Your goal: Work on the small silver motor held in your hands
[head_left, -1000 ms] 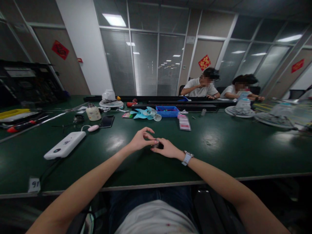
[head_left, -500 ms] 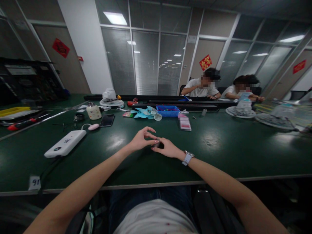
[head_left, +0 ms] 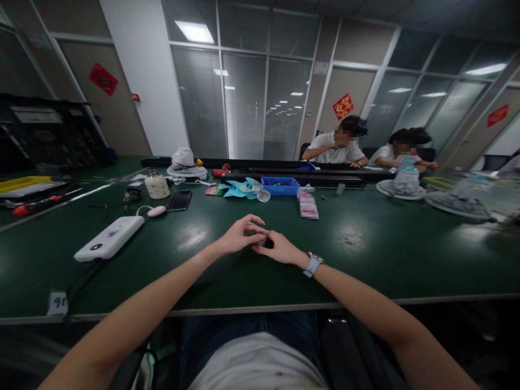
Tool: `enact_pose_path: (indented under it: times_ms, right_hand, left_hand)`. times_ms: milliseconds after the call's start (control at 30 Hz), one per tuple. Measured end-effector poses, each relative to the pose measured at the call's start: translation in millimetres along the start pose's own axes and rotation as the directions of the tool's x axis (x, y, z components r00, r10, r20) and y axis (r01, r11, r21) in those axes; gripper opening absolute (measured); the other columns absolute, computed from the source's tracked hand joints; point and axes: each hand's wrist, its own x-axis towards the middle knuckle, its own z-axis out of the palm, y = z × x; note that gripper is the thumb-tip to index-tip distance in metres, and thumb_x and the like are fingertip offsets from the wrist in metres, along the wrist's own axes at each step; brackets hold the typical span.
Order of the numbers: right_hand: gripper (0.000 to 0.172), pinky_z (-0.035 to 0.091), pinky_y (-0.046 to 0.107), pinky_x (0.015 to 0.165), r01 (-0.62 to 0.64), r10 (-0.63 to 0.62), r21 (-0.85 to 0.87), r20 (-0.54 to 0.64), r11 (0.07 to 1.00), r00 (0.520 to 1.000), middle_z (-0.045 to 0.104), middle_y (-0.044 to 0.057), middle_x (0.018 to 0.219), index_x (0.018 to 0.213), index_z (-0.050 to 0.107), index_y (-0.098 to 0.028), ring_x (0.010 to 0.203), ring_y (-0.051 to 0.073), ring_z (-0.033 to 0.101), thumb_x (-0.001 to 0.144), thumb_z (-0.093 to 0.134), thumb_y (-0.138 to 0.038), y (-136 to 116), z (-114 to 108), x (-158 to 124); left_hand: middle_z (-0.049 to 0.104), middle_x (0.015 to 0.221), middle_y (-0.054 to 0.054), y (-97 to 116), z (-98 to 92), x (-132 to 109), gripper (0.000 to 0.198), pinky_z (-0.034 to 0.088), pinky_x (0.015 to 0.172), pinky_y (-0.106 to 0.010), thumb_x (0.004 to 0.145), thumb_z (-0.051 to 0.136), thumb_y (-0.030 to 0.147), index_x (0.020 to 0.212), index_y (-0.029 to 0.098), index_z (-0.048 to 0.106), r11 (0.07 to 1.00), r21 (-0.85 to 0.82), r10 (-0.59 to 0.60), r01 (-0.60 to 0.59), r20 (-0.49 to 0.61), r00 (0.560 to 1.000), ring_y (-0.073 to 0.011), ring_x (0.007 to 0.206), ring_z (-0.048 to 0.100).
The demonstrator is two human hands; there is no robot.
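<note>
Over the middle of the table, my left hand (head_left: 239, 235) and my right hand (head_left: 283, 248) meet at a small grey, round-looking piece (head_left: 262, 242). The thumb and fingers of my right hand close around it from the right. From the left, my left thumb and a finger pinch at its upper part, while another finger of that hand stays raised and curved. My fingers cover most of the piece, so its exact kind cannot be made out. A watch with a light strap (head_left: 312, 265) is on my right wrist.
Behind my hands lie light-blue fan blades (head_left: 239, 188), a blue tray (head_left: 280, 187) of small parts and a pink-and-white packet (head_left: 307, 204). Leftward are a white power bank (head_left: 109, 238), a phone (head_left: 179, 200) and a cream bottle (head_left: 156, 186). Two people (head_left: 339, 146) sit across the table.
My left hand has shifted slightly to the right, its raised finger now reaching further over the piece. The right hand stays nearly in place.
</note>
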Motion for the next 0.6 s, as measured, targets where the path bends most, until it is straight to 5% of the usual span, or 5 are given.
enact_pose_path:
  times_ms: [233, 467, 600]
  right_hand:
    - [0.040, 0.045, 0.034, 0.080, 0.009, -0.009, -0.011, -0.021, 1.000, 1.000, 0.067, 0.009, 0.105, 0.115, 0.062, -0.016, 0.092, 0.021, 0.061, 0.083, 0.068, -0.039, -2.4, -1.1, -0.7]
    - [0.030, 0.045, 0.030, 0.072, -0.013, 0.012, -0.037, -0.016, 0.999, 1.000, 0.066, 0.006, 0.093, 0.099, 0.063, -0.015, 0.082, 0.019, 0.060, 0.084, 0.067, -0.041, -1.2, 0.0, 0.1]
    - [0.033, 0.045, 0.030, 0.072, -0.001, 0.000, -0.032, -0.023, 0.999, 1.000, 0.067, 0.007, 0.096, 0.105, 0.062, -0.015, 0.083, 0.019, 0.060, 0.084, 0.067, -0.039, -1.5, 0.4, 0.0]
  left_hand:
    - [0.076, 0.082, -0.005, 0.6, -2.6, -0.2, 0.045, 0.052, 0.079, -0.034, 0.070, 0.081, 0.029, 0.103, 0.016, 0.053, 0.999, 0.047, -0.004, 0.008, -0.091, 0.996, -0.0206, 0.081, 0.072]
    - [0.071, 0.066, 0.000, -0.1, -1.8, 0.8, 0.046, 0.052, 0.077, -0.033, 0.066, 0.084, 0.029, 0.100, 0.016, 0.056, 0.999, 0.048, 0.002, 0.006, -0.148, 0.989, -0.0197, 0.076, 0.070]
    - [0.075, 0.078, -0.004, -0.2, -2.3, -0.1, 0.048, 0.052, 0.080, -0.035, 0.068, 0.082, 0.029, 0.105, 0.016, 0.055, 0.998, 0.060, -0.003, 0.011, -0.124, 0.992, -0.0210, 0.081, 0.071]
